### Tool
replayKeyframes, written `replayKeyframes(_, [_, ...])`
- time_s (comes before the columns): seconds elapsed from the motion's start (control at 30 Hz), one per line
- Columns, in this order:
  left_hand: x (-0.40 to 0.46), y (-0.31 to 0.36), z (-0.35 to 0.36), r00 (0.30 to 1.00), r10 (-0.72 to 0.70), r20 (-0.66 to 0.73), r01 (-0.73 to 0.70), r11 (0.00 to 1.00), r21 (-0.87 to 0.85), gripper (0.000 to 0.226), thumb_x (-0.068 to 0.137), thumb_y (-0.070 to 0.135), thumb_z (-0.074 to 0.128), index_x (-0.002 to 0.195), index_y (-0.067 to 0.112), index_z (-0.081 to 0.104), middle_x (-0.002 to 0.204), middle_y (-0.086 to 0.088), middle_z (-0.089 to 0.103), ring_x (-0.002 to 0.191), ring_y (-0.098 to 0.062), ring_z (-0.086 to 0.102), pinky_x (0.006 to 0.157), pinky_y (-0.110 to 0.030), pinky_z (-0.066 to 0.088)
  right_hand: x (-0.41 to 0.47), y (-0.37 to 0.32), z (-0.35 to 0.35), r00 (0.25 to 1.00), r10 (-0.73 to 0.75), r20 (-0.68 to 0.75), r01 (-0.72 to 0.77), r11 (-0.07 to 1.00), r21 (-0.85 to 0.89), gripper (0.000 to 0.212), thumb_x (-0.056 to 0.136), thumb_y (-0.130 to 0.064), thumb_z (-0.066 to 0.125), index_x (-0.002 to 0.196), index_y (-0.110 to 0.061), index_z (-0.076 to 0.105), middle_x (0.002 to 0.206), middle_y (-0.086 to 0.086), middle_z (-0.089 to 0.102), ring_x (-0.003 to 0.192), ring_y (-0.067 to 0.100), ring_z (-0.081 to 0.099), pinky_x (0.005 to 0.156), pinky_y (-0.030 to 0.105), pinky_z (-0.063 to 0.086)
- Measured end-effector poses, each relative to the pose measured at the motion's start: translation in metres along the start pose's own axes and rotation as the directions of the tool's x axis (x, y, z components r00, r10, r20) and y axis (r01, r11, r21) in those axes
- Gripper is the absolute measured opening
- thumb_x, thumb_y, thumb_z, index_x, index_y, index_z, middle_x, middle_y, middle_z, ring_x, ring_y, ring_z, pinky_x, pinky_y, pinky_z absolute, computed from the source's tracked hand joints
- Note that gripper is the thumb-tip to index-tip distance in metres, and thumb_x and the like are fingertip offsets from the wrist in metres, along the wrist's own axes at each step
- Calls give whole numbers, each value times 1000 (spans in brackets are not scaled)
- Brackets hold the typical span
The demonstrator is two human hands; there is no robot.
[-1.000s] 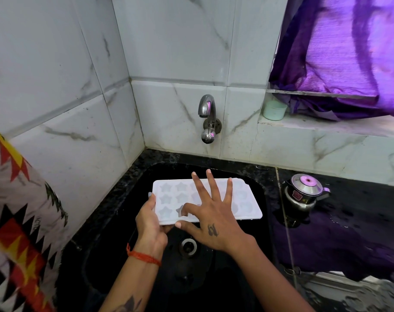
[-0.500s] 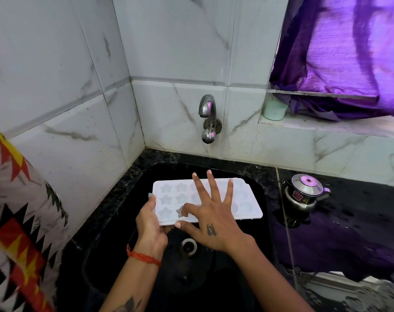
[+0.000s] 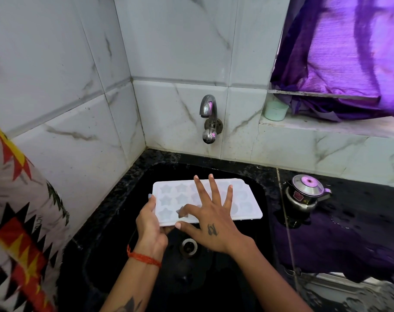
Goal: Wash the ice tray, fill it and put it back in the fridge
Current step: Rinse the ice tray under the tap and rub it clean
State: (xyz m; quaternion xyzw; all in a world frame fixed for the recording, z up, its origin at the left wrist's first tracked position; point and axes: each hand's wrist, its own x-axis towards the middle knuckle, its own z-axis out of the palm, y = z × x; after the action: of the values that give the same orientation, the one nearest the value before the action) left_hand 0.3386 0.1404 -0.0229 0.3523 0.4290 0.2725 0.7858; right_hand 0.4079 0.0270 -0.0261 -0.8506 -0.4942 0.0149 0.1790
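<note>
1. The ice tray point(image 3: 205, 201) sits in the middle of the frame, held level over the black sink point(image 3: 262, 199), its star-shaped cups facing up. It looks placed there so any drips fall into the basin.
2. The left hand point(image 3: 149, 224) grips the tray's near left corner, thumb on the top rim and fingers curled beneath, probably to steady it.
3. The right hand point(image 3: 210, 218) lies spread over the tray's centre. Three fingers are straight and fanned, while the forefinger bends down into a cup on the near row, seemingly rubbing it clean.
4. The tap point(image 3: 209, 119) is on the wall above the tray, at upper centre, and no water shows running.
5. The tray's far edge lies close to the sink's back rim. There is open basin below the hands, around the drain point(image 3: 188, 246).
6. A small steel kettle point(image 3: 305, 192) stands on the wet counter at the right, well apart from the tray. Swinging the tray rightward calls for care.
</note>
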Motion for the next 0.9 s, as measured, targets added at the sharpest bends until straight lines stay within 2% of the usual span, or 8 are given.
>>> replayKeyframes(0.17, [-2, -1, 1, 1000, -15, 0, 15, 1000, 3, 28, 97, 35, 48, 87, 14, 64, 82, -8, 69, 72, -24, 65, 60, -36, 51, -2, 0, -2, 1000, -16, 4, 16, 1000, -4, 55, 78, -71, 23, 107, -39, 57, 157, 0, -22, 132, 25, -45, 101, 57, -32])
replayKeyframes(0.23, [-2, -1, 0, 1000, -16, 5, 16, 1000, 2, 28, 97, 35, 48, 88, 14, 64, 84, -8, 69, 73, -24, 65, 61, -36, 51, -3, 0, -3, 1000, -10, 10, 9, 999, 31, 46, 81, -69, 31, 105, -38, 56, 157, -2, -22, 133, 24, -44, 101, 56, -32])
replayKeyframes(0.33, [-2, -1, 0, 1000, -16, 13, 16, 1000, 1, 29, 97, 35, 47, 87, 14, 65, 85, -8, 69, 75, -25, 65, 63, -37, 52, -3, -1, -7, 1000, 21, 11, -22, 982, 187, 26, 87, -56, 50, 105, -37, 53, 158, -5, -20, 136, 20, -40, 104, 53, -29])
replayKeyframes(0.43, [-2, -1, 0, 1000, -13, 27, 13, 1000, -2, 30, 97, 36, 47, 88, 14, 66, 79, -7, 72, 74, -25, 66, 63, -37, 53, 0, -5, -12, 998, 27, -50, -13, 969, 246, 28, 88, -54, 52, 109, -35, 52, 158, -6, -17, 139, 17, -36, 106, 51, -27])
replayKeyframes(0.5, [-2, -1, 1, 999, -9, 31, 9, 1000, -9, 29, 97, 34, 47, 86, 14, 66, 69, -4, 72, 71, -24, 66, 62, -36, 52, 3, -11, -12, 995, -18, -101, 39, 978, 207, 31, 87, -57, 48, 108, -35, 53, 159, -4, -15, 139, 18, -35, 105, 51, -27])
replayKeyframes(0.57, [-2, -1, 2, 999, -9, 32, 10, 1000, -26, 27, 97, 32, 48, 87, 15, 66, 70, -3, 72, 67, -22, 66, 62, -35, 52, 6, -15, -8, 989, -77, -129, 94, 987, 132, 30, 88, -57, 47, 107, -35, 56, 159, -1, -14, 140, 21, -34, 106, 54, -28])
replayKeyframes(0.7, [-4, 0, 5, 998, -19, 67, 24, 997, -74, 29, 98, 30, 46, 86, 11, 64, 58, -1, 71, 47, -14, 66, 42, -22, 52, 10, -19, 3, 978, -150, -143, 150, 989, -10, 22, 90, -51, 48, 101, -36, 61, 159, 5, -12, 141, 29, -31, 103, 59, -28])
replayKeyframes(0.9, [-8, 2, 6, 993, -37, 113, 49, 993, -104, 34, 100, 30, 41, 84, 9, 63, 59, -6, 71, 48, -18, 68, 38, -24, 51, 10, -22, 5, 983, -153, -106, 153, 988, -9, 24, 94, -48, 42, 105, -40, 61, 158, 2, -18, 139, 28, -34, 103, 58, -29])
